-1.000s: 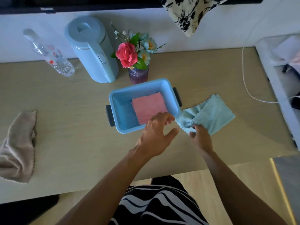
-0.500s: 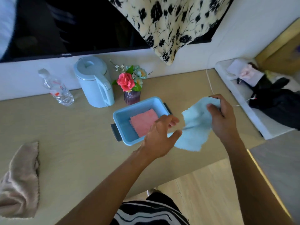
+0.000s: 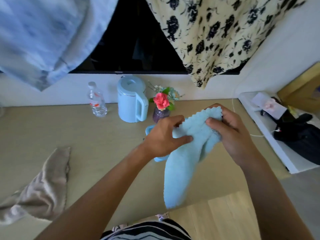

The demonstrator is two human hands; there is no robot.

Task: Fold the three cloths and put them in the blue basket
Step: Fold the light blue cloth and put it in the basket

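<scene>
Gripping the blue cloth [image 3: 180, 170] at centre frame, left hand [image 3: 162, 137] and right hand [image 3: 230, 134] hold it raised above the counter [image 3: 86, 135].

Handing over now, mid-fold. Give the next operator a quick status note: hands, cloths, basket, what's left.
Left hand: pinches the light blue cloth.
Right hand: grips its top edge; cloth hangs loose, off the table.
Blue basket: mostly hidden behind the hands.
Beige cloth: crumpled at the table's left end.
Done: a folded pink cloth lay in the basket a second ago; hidden now.
Left: fold and basket the blue cloth, then the beige.
</scene>
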